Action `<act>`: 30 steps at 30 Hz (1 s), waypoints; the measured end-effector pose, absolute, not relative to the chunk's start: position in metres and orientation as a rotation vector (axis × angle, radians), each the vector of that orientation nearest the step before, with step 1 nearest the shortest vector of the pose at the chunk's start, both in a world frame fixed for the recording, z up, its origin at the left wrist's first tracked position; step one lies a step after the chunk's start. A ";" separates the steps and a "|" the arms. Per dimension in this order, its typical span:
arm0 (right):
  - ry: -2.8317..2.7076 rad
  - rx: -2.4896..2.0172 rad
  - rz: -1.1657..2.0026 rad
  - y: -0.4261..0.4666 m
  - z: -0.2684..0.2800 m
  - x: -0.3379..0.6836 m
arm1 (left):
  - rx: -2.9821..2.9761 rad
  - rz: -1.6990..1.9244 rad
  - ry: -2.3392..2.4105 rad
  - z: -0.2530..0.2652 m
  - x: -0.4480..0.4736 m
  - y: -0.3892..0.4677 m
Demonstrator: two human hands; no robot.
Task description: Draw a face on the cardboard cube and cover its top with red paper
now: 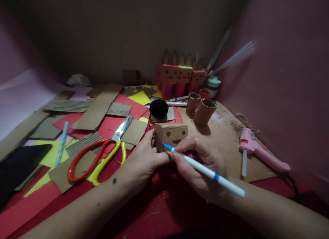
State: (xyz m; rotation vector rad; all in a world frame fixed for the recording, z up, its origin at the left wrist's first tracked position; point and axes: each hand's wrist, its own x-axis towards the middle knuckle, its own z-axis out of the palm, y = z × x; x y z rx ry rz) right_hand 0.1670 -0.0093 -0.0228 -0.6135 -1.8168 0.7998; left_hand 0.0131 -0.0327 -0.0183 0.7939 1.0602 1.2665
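Note:
A small cardboard box (174, 130) with two round drawn eyes is held upright by my left hand (149, 155), whose fingers wrap its left side and lower edge. In my right hand (203, 160) is a white felt-tip pen (205, 170) with a blue tip, gripped like a writing tool. Its tip is at the lower left of the box front; whether it touches the cardboard I cannot tell. My right fingers cover part of the box's right side. Left of my left hand lie scissors (102, 153) with red and yellow handles, blades partly apart.
Cardboard strips (100, 108) and coloured paper cover the left. Behind the box are a black yarn ball (158, 108) and cardboard tubes (205, 112). Box-headed figures (170, 74) stand at the back. A pink glue gun (262, 151) lies right, a dark phone-like slab (23, 167) left.

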 end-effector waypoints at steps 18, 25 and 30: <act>-1.765 -0.632 0.937 -0.010 -0.026 0.167 | 0.827 1.227 1.071 -0.019 0.010 -0.032; -1.807 -0.664 0.878 -0.011 -0.024 0.168 | 0.805 1.232 1.072 -0.020 0.010 -0.032; -1.762 -0.715 0.857 -0.011 -0.021 0.167 | 0.797 1.205 1.046 -0.018 0.009 -0.033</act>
